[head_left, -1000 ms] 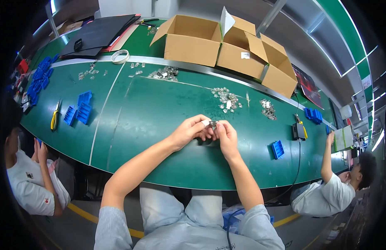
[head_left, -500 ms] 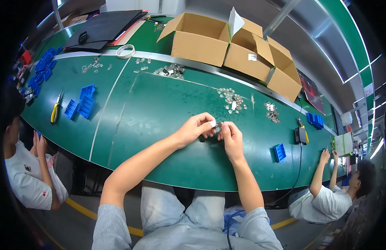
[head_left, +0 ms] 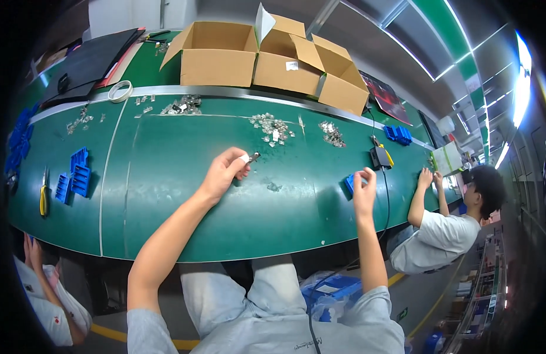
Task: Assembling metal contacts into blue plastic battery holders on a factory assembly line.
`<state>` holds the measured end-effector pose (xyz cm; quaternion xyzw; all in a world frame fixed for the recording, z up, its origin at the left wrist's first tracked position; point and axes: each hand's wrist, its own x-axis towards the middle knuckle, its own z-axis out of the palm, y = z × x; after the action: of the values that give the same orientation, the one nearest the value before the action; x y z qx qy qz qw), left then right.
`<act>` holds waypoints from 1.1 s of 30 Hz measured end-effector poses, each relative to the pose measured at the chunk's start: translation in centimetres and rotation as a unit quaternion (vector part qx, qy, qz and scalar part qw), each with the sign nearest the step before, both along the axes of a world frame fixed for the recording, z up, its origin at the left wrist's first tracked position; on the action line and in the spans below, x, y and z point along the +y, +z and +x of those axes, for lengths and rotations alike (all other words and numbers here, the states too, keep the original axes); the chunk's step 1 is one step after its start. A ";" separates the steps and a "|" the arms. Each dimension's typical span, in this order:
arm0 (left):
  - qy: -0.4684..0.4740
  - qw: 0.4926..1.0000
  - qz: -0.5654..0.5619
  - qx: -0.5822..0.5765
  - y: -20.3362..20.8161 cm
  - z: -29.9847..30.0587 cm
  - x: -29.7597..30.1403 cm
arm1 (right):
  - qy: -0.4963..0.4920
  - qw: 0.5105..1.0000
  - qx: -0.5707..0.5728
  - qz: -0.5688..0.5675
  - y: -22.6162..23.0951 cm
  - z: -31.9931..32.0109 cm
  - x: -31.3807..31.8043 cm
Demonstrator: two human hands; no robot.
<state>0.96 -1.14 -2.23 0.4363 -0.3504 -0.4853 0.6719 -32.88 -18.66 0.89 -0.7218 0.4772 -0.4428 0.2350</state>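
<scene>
Left hand [head_left: 224, 174] raised just above the green tabletop [head_left: 166, 194], thumb and forefinger pinched shut on a small silvery metal clip [head_left: 253, 157]; the clip pokes out to the right of the fingertips, clear of the surface. Right hand [head_left: 363, 187] reaches out to the right, fingers curled onto a small blue plastic block [head_left: 350, 183] lying near the front part of the tabletop. Whether that grip has actually closed on the block cannot be told; the fingers cover most of it.

Hands well apart. A tiny dark scrap [head_left: 274, 187] lies on the tabletop between them.

Judgement on doing this step well: keep the pinch on the clip steady and low on its body, so the free end stays visible. Take the block squarely by its sides rather than dragging it, since it looks light and could skid.

Around: loose heaps of shiny metal parts [head_left: 271, 127] farther back, open brown cardboard boxes [head_left: 267, 53] behind the rail, more blue plastic blocks [head_left: 75, 177] far left. Another person [head_left: 456, 218] sits to the right, hands on the tabletop.
</scene>
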 end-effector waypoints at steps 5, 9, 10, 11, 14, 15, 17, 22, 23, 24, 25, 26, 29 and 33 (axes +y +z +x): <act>0.007 1.000 -0.005 0.008 0.3 -0.3 0.1 | -0.083 0.965 0.248 -0.005 -2.6 -5.2 -3.6; 0.030 0.999 -0.002 0.021 -0.1 0.8 1.1 | -0.091 0.943 0.317 0.040 -0.7 -2.4 -2.0; 0.031 0.999 -0.006 0.020 0.0 0.7 0.8 | -0.093 0.952 0.289 0.047 -0.6 -2.9 -1.9; 0.023 0.999 -0.013 0.019 0.2 0.3 0.1 | -0.083 0.962 0.253 0.062 -1.4 -4.9 -2.7; 0.046 0.998 -0.013 0.045 -0.1 0.8 0.8 | 0.008 0.942 0.090 0.324 0.5 -3.2 0.5; 0.054 0.998 -0.012 0.040 0.1 1.1 1.1 | 0.024 0.924 0.047 0.378 0.9 -2.8 1.8; 0.066 0.993 -0.024 0.097 0.5 1.4 1.3 | 0.063 0.860 -0.322 0.392 1.4 -4.5 3.1; 0.099 0.987 -0.046 0.116 1.1 2.8 2.3 | 0.080 0.765 -0.586 0.253 6.5 -15.1 4.6; 0.089 0.987 -0.057 0.122 1.4 2.7 1.8 | 0.049 0.786 -0.572 0.230 7.0 -21.0 3.9; 0.083 0.987 -0.064 0.126 1.5 2.5 1.7 | -0.023 0.792 -0.581 0.188 7.1 -25.3 4.0; 0.085 0.987 -0.064 0.120 1.5 2.6 1.6 | -0.051 0.794 -0.579 0.177 7.0 -28.0 4.7; 0.075 0.987 -0.073 0.118 1.8 2.0 0.9 | 0.075 0.828 -0.528 0.174 6.3 -33.7 4.8; 0.094 0.989 -0.067 0.087 1.9 2.1 1.9 | 0.101 0.761 -0.607 0.205 3.3 -27.5 5.3; 0.087 0.993 -0.064 0.047 1.4 2.1 1.9 | 0.201 0.709 -0.612 0.288 2.7 -8.4 5.9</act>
<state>3.09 0.78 -0.79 0.3979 -0.3091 -0.4215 0.7540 -41.30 -12.79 3.60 -0.2692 0.1771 -0.5711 0.7550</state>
